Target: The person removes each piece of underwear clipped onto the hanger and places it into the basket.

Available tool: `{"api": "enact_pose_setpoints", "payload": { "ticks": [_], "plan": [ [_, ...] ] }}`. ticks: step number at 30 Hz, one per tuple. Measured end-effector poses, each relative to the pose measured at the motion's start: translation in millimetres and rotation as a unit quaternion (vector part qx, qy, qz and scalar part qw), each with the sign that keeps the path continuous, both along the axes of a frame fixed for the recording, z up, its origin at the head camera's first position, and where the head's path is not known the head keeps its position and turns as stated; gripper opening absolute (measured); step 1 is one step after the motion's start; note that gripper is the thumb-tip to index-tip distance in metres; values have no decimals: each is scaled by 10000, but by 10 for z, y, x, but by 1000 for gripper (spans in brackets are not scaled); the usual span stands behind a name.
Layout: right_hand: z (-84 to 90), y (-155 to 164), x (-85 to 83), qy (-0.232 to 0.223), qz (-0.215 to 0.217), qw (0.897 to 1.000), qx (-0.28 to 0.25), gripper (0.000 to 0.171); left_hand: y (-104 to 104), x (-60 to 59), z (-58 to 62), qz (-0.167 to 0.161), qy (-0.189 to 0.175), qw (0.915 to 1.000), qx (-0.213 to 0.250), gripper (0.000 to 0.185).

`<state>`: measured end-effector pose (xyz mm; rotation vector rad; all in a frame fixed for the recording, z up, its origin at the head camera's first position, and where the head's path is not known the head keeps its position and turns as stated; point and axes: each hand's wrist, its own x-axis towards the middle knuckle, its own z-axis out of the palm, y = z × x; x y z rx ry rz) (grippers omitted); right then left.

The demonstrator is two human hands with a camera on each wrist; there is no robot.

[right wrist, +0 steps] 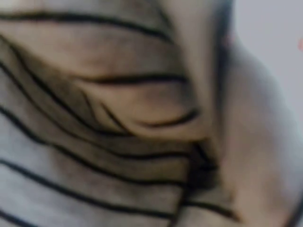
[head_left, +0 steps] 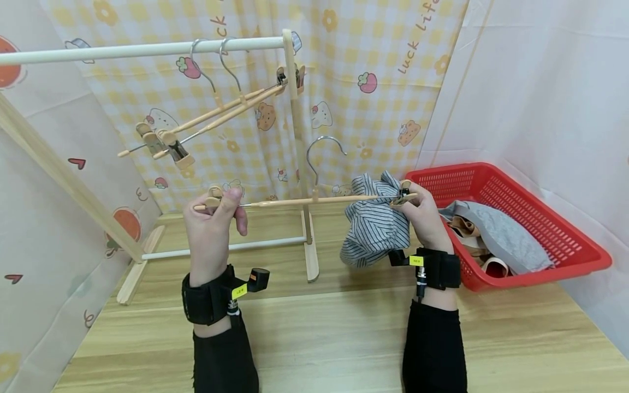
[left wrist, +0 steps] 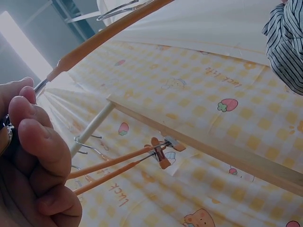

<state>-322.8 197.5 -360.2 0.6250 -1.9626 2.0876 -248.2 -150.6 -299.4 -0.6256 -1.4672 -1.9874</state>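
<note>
Between the two hands a clip hanger point(head_left: 290, 202) is held nearly level, its metal hook up. My left hand point(head_left: 211, 224) grips its left end by the clip; in the left wrist view the curled fingers point(left wrist: 40, 142) show near the hanger's bar. At the other end, my right hand point(head_left: 425, 215) pinches the right clip point(head_left: 404, 194). A striped cloth garment point(head_left: 375, 229), grey-white with dark lines, hangs bunched beside that clip. Whether the clip bites the cloth cannot be told. Blurred striped folds point(right wrist: 94, 142) fill much of the right wrist view.
A wooden rack with a white rail point(head_left: 147, 51) stands at the back left, with two more clip hangers point(head_left: 216, 117) hooked on it. On the right, a red basket point(head_left: 585, 256) holds a grey cloth point(head_left: 506, 234) and brown pieces. A patterned curtain hangs behind the wooden table point(head_left: 334, 338).
</note>
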Motion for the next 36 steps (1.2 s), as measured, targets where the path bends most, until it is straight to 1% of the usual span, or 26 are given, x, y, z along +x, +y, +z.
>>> {"api": "enact_pose_setpoints", "payload": {
  "ticks": [6,10,14,18,23,25,28,30,31,34,36],
  "plan": [
    [-16,28,-11,120,-78,9999,-84,11,2,-4,3,24,-4,10000,2,51],
    [-27,48,-15,98,-148,9993,-324,14,4,-3,13,23,-20,10000,19,51],
    [-23,57,-8,-10,-306,9967,-752,13,4,-7,16,35,27,10000,27,51],
    [-18,61,4,-44,-409,9916,-1228,12,2,-12,14,39,63,10000,48,50],
    [-13,88,17,-65,-246,9813,-1909,7,-7,-9,10,43,28,10000,51,52],
    [-6,108,28,-70,-390,9800,-1950,7,-9,-7,8,44,20,10000,47,52],
    [5,145,45,-37,-922,9810,-1706,10,-9,-7,7,43,15,10000,56,52],
    [12,171,54,14,-1286,9796,-1542,12,-8,-9,8,32,16,10000,69,52],
    [15,182,58,50,-1402,9779,-1549,13,-8,-10,8,29,16,10000,75,52],
    [18,212,64,181,-1590,9705,-1805,16,-7,-12,10,12,25,10000,76,52],
    [16,229,63,296,-1702,9635,-2046,18,-8,-12,10,14,21,10000,76,52]
  ]
}}
